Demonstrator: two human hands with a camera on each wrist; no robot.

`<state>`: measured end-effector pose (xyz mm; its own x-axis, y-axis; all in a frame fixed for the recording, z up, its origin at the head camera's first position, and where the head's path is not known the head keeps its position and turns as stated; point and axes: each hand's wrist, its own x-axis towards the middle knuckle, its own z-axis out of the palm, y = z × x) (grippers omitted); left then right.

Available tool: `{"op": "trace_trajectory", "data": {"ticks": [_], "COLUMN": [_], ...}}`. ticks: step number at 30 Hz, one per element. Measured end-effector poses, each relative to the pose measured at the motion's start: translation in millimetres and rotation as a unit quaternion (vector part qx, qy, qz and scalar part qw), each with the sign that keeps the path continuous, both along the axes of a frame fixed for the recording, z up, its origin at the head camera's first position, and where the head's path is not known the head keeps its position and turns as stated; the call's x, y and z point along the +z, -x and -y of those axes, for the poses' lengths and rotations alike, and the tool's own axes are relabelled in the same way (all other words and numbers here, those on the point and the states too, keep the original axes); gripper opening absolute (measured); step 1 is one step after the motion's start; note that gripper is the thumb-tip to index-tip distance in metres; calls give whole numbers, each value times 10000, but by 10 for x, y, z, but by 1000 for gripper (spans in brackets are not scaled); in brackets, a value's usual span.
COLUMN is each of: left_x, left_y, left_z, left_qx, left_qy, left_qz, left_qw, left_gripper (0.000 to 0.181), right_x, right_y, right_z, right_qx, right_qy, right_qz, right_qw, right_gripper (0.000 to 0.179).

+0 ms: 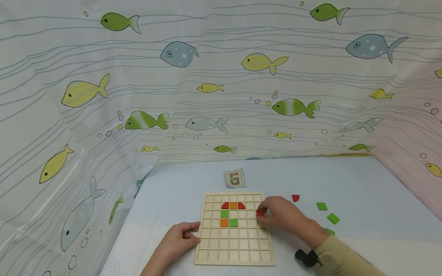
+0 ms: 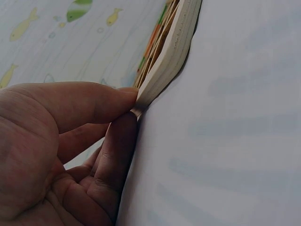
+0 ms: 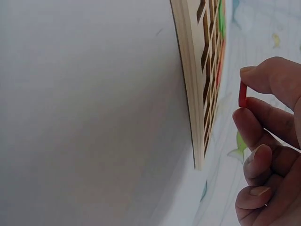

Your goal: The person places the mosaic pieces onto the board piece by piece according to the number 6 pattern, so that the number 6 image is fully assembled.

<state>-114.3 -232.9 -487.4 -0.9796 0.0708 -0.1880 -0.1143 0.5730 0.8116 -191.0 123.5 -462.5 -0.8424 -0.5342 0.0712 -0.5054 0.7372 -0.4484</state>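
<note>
A square wooden grid board [image 1: 214, 245] lies on the table. Red quarter-round, orange and green tiles sit in several of its upper cells, among them an orange square [image 1: 224, 222] and a green square [image 1: 233, 222]. My left hand [image 1: 179, 237] pinches the board's left edge between thumb and fingers, seen close up on the wooden rim [image 2: 176, 52] in the left wrist view. Over the board's right side, my right hand [image 1: 284, 216] holds a red tile [image 3: 242, 94] on edge between thumb and fingertips, raised above the grid in the right wrist view.
Behind the board lies a small paper card [image 1: 235, 178] printed with a coloured grid pattern. Right of the board are a loose red quarter-round tile [image 1: 295, 198] and several green squares [image 1: 322, 206]. A black object [image 1: 306, 258] is by the right sleeve. A fish-patterned curtain [image 1: 221, 107] surrounds the table.
</note>
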Motion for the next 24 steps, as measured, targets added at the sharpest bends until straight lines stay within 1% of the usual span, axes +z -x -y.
{"op": "trace_trajectory", "data": {"ticks": [4, 6, 10, 14, 18, 24], "left_x": [9, 16, 24, 20, 17, 13], "left_y": [-4, -9, -14, -16, -15, -14], "left_z": [0, 2, 7, 10, 12, 15], "left_qx": [-20, -41, -79, -88, -73, -92], "left_qy": [-13, -74, -177, -206, -209, -213], "left_qz": [17, 45, 72, 73, 72, 59], "left_qw": [10000, 10000, 9998, 9997, 9997, 9997], "left_gripper": [56, 56, 56, 56, 56, 56], "right_x": [-5, -10, -16, -30, -40, -48], "right_y": [-6, -11, -18, -24, -31, -40], "right_z": [94, 131, 198, 270, 351, 439], "right_qx": [61, 145, 369, 482, 524, 683], "right_qy": [25, 9, 11, -24, -178, -226], "right_qz": [190, 151, -56, 38, 158, 61], "right_qw": [9998, 9998, 9993, 9988, 9983, 9974], "right_gripper": [13, 12, 9, 12, 15, 15]}}
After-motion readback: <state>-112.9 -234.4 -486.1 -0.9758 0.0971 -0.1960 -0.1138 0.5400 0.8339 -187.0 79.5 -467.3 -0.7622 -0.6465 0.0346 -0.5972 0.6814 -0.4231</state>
